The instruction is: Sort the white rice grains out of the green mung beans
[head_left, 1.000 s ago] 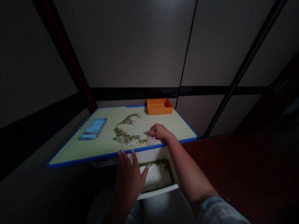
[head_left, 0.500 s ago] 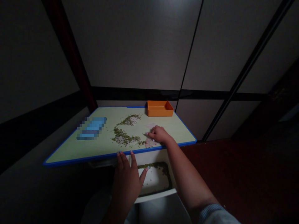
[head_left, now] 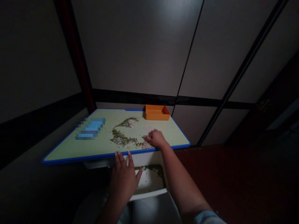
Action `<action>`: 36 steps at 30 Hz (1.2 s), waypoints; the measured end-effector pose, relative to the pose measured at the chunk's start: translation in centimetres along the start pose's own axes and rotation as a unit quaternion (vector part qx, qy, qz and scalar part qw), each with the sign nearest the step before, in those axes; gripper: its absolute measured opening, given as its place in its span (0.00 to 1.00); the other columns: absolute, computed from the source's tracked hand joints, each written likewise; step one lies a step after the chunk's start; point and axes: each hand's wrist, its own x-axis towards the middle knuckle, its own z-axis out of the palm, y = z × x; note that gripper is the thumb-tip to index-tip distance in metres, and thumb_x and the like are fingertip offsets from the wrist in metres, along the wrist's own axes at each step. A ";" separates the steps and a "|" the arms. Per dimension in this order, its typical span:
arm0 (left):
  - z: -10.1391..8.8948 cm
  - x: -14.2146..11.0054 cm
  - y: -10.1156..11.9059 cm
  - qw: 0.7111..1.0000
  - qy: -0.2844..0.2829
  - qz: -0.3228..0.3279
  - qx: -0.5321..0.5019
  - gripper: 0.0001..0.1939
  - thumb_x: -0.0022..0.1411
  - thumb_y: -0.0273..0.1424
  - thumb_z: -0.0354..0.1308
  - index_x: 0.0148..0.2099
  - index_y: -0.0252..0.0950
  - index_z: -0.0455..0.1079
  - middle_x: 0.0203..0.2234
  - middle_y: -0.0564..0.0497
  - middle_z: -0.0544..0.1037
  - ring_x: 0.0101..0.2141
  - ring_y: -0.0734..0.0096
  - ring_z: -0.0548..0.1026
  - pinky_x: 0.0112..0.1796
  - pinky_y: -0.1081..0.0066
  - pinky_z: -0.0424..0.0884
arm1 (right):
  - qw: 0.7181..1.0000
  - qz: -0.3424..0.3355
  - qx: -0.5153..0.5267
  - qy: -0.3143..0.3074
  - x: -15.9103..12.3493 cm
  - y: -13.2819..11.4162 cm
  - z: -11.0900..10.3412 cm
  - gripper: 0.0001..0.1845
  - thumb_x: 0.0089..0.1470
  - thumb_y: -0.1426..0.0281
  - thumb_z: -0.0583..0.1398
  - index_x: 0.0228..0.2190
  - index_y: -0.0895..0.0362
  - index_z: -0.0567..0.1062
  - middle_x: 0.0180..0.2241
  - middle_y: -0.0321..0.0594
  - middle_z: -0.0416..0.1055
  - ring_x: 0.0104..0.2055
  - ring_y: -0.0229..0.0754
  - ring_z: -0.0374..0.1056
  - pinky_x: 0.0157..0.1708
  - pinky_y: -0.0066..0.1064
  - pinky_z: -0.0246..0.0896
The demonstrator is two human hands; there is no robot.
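Note:
Small green beans (head_left: 118, 138) lie scattered in a curved band on the pale tabletop (head_left: 77, 149), with whitish patches among them. My right hand (head_left: 156, 138) rests on the table right of the beans, its fingers curled in. What it holds, if anything, is hidden. Beside it is a pinkish-white patch (head_left: 146, 145) that I cannot make out. My left hand (head_left: 125, 174) is at the table's front edge with fingers spread and nothing in it. Below the edge, a white bin (head_left: 149, 195) holds more green beans along its sides.
An orange box (head_left: 157, 116) stands at the table's back right corner. A blurred blue rectangular thing (head_left: 91, 128) lies on the left side. Blue trim (head_left: 102, 156) runs round the tabletop. Behind it rise grey panels (head_left: 135, 46); the floor at right is dark red.
The view has shifted slightly, so the table and box appear moved a little to the left. Both hands keep nearly the same places at the table, and the beans look much the same.

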 end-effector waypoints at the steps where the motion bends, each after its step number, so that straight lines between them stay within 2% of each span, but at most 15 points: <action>1: 0.0 0.0 0.0 1.000 -0.002 -0.001 0.003 0.38 0.56 0.44 0.49 0.62 0.24 0.50 0.60 0.20 0.52 0.62 0.34 0.47 0.48 0.51 0.64 | 1.000 0.005 -0.007 0.001 -0.1 0.0 0.0 0.29 0.59 0.51 0.48 0.29 0.59 0.78 0.34 0.48 0.74 0.42 0.43 0.64 0.37 0.30 0.50; 7: 0.1 -0.1 -0.1 1.000 -0.006 0.007 0.014 0.38 0.57 0.44 0.48 0.62 0.23 0.49 0.60 0.17 0.50 0.62 0.33 0.46 0.50 0.52 0.63 | 1.000 0.015 0.001 -0.003 -0.3 0.0 0.0 0.29 0.58 0.50 0.48 0.30 0.58 0.79 0.33 0.45 0.75 0.42 0.42 0.64 0.38 0.29 0.51; 11: 0.2 -0.1 -0.2 1.000 -0.009 0.004 0.016 0.38 0.57 0.44 0.48 0.62 0.24 0.49 0.60 0.18 0.50 0.62 0.34 0.46 0.49 0.52 0.64 | 1.000 0.008 0.026 -0.007 -0.3 0.4 -0.1 0.29 0.58 0.50 0.48 0.26 0.56 0.78 0.32 0.43 0.75 0.42 0.41 0.64 0.38 0.28 0.50; 19: 0.4 0.0 -0.3 1.000 -0.004 0.011 0.013 0.39 0.56 0.45 0.50 0.62 0.23 0.50 0.59 0.17 0.51 0.62 0.32 0.46 0.49 0.52 0.64 | 0.996 -0.016 0.083 0.024 -0.2 1.1 0.5 0.27 0.59 0.53 0.50 0.21 0.57 0.76 0.27 0.39 0.73 0.38 0.38 0.64 0.36 0.25 0.50; 22: 0.6 0.0 -0.4 1.000 0.003 0.012 0.008 0.40 0.55 0.45 0.50 0.62 0.23 0.50 0.59 0.18 0.52 0.62 0.33 0.46 0.50 0.52 0.63 | 0.995 0.013 0.096 0.038 -0.2 1.1 0.4 0.27 0.60 0.55 0.49 0.21 0.57 0.76 0.27 0.39 0.74 0.37 0.37 0.64 0.36 0.25 0.50; 26: 1.0 -0.1 -0.5 1.000 0.013 0.012 0.000 0.40 0.55 0.46 0.50 0.62 0.24 0.50 0.60 0.20 0.52 0.62 0.34 0.46 0.49 0.52 0.63 | 0.992 0.069 0.084 0.069 -0.4 0.0 -0.1 0.29 0.62 0.56 0.45 0.25 0.57 0.78 0.31 0.42 0.75 0.38 0.39 0.65 0.38 0.28 0.50; 31: 1.5 -0.2 -0.8 1.000 0.026 0.015 0.000 0.39 0.55 0.46 0.50 0.61 0.25 0.52 0.59 0.21 0.54 0.62 0.35 0.47 0.49 0.52 0.63 | 0.998 0.014 0.038 0.057 -0.6 -2.4 -0.7 0.27 0.61 0.56 0.47 0.29 0.60 0.78 0.33 0.48 0.76 0.43 0.43 0.64 0.42 0.32 0.49; 36: 1.4 -0.1 -0.9 0.999 0.028 0.020 -0.002 0.39 0.55 0.46 0.50 0.61 0.24 0.53 0.59 0.21 0.54 0.62 0.34 0.47 0.51 0.51 0.61 | 0.999 0.023 0.003 0.049 -0.8 -2.8 -1.2 0.27 0.61 0.56 0.47 0.32 0.62 0.77 0.35 0.51 0.76 0.44 0.45 0.64 0.43 0.35 0.50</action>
